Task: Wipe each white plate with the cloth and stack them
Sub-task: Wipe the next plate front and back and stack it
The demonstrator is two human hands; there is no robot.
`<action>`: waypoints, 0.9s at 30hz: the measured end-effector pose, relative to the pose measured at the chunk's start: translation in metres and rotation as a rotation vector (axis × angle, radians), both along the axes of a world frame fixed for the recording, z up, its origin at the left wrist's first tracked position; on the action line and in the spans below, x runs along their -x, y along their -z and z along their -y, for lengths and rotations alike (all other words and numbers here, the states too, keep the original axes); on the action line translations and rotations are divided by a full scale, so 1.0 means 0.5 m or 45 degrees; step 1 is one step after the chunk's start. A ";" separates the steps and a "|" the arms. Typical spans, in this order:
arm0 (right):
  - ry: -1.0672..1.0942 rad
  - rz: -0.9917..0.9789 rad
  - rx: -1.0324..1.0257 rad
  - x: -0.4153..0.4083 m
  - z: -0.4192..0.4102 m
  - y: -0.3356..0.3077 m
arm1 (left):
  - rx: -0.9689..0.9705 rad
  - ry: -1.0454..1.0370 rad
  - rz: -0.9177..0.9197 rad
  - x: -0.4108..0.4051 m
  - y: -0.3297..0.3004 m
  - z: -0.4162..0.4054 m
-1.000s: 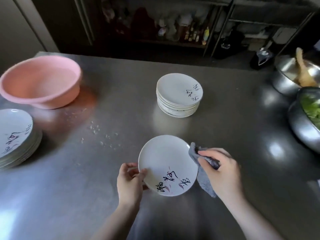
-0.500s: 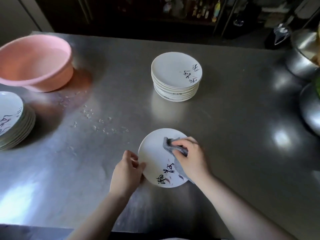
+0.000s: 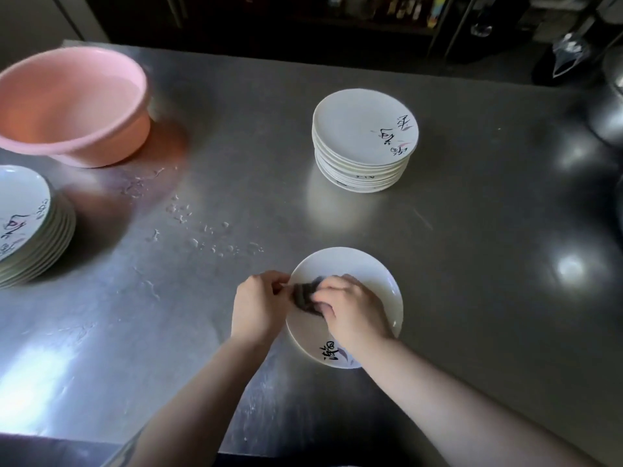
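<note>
A person is standing at a steel counter (image 3: 472,230), seen from above through a head-worn camera. Near the front edge, a white plate (image 3: 367,267) with black brush lettering near its rim is lying on the counter. The left hand (image 3: 258,306) is curling its fingers around the plate's left rim, gripping it. The right hand (image 3: 349,310) is lying over the middle of the plate, its fingers bunching a dark grey cloth (image 3: 303,294) and pressing it down on the plate's surface. The two hands are sitting close together, with the cloth between them.

Farther back on the counter, right of centre, a stack of white plates (image 3: 364,143) with the same lettering is standing well apart from the plate being handled. A second stack of plates (image 3: 30,227) is sitting at the left edge, partly cut off by the frame. Behind it, a pink plastic basin (image 3: 72,106) is resting at the back left. Water droplets (image 3: 202,230) are lying scattered on the counter between the basin and the plate in the hands. Metal bowls at the far right edge are too cut off and dark to make out.
</note>
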State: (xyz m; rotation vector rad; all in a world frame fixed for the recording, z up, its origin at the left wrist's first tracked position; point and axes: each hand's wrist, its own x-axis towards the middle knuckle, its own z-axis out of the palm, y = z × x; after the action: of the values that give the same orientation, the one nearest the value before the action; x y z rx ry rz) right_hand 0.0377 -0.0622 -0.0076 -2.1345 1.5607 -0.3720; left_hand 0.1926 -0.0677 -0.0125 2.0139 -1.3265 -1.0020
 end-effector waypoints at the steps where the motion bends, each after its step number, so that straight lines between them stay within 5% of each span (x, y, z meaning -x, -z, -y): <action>1: -0.065 0.011 -0.013 0.004 -0.025 -0.002 | 0.006 0.002 -0.001 -0.001 0.001 0.001; 10: 0.277 -0.065 -0.140 0.086 0.020 -0.006 | -0.094 0.171 0.067 -0.028 -0.013 0.005; 15: 0.394 0.136 -0.038 0.104 0.076 -0.057 | -0.109 0.306 0.226 -0.046 -0.040 0.064; 22: -0.060 -0.031 -0.053 0.039 0.136 -0.036 | -0.097 0.536 0.208 0.013 -0.030 0.145; 27: 0.053 -0.024 -0.023 0.067 0.122 -0.018 | -0.190 0.451 0.229 -0.014 -0.020 0.137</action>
State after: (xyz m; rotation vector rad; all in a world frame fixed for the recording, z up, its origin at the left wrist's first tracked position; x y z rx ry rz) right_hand 0.0041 -0.1231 0.0014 -2.1003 1.6148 -0.3514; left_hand 0.1993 -0.1364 -0.0023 2.0604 -1.7993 -1.1228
